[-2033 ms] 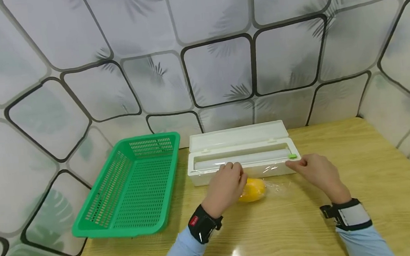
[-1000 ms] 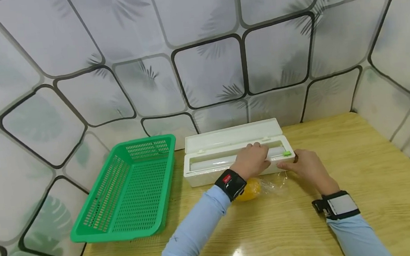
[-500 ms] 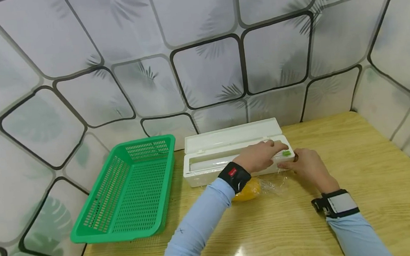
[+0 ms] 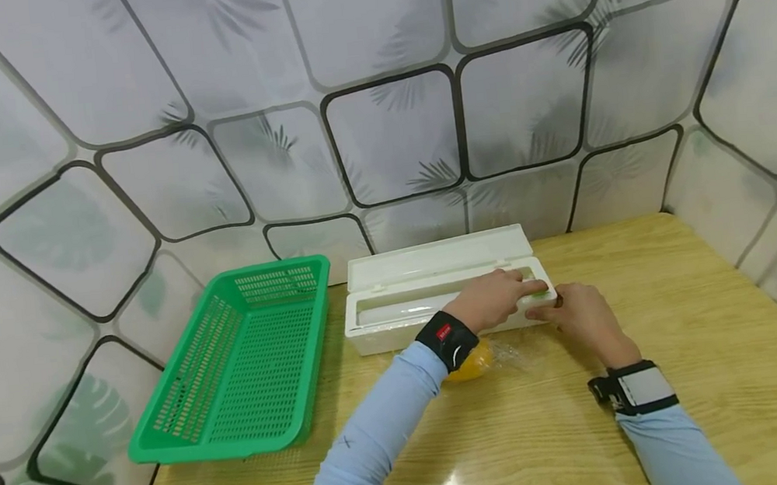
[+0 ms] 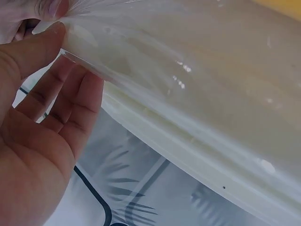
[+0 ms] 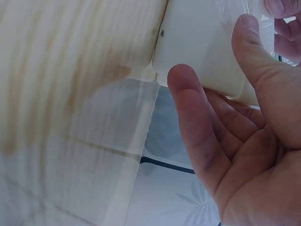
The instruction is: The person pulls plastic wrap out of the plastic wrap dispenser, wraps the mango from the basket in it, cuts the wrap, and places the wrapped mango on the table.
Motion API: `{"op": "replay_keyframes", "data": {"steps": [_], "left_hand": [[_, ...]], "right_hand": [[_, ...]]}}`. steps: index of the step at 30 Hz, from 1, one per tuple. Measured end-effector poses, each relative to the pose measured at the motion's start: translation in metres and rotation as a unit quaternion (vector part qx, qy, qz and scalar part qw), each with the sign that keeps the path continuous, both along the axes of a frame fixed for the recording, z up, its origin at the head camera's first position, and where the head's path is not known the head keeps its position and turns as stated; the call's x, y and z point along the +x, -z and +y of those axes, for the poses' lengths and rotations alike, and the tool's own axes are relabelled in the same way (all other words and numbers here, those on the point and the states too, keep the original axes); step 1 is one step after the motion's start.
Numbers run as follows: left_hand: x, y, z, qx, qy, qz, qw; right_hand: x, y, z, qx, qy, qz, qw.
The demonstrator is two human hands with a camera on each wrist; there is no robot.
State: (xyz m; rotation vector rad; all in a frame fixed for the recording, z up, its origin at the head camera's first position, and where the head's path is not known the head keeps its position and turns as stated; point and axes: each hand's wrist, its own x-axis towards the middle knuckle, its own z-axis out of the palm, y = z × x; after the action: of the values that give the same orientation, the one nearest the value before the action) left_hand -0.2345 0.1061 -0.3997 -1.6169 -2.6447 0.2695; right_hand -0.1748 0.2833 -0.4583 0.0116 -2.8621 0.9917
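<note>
A white cling film box (image 4: 387,339) stands on the table with its lid raised and a film roll (image 4: 402,308) inside. At its right end my left hand (image 4: 488,299) holds the green slide cutter (image 4: 540,293), mostly covered by a finger. In the left wrist view, that thumb (image 5: 49,44) lies over the clear film (image 5: 155,70), other fingers behind the rim. My right hand (image 4: 581,317) grips the box's right front corner, its thumb (image 6: 249,42) on the film. Below the left wrist, a yellow item (image 4: 473,362) lies in clear film, partly hidden; its kind cannot be told.
A green plastic basket (image 4: 270,363) stands to the left of the box on the wooden table (image 4: 521,448). A patterned wall covering (image 4: 396,140) rises close behind the box and along both sides.
My left hand has left the yellow item's side and moved right along the box to the green slide cutter. My right hand shifted slightly to the box's right front corner.
</note>
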Motion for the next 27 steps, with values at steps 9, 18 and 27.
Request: {"op": "replay_keyframes", "data": {"steps": [9,18,27], "left_hand": [[-0.004,-0.001,0.000,0.017,-0.017,-0.032,0.9992],[-0.001,0.003,-0.010,0.039,0.002,0.017,0.9991],[0.000,0.003,-0.016,0.022,0.012,0.040,0.9989]], "right_hand": [[-0.002,0.000,0.000,0.010,0.002,0.003,1.000],[-0.003,0.004,0.002,0.021,0.001,-0.007,1.000],[-0.001,0.002,0.001,0.024,-0.004,-0.004,1.000]]}}
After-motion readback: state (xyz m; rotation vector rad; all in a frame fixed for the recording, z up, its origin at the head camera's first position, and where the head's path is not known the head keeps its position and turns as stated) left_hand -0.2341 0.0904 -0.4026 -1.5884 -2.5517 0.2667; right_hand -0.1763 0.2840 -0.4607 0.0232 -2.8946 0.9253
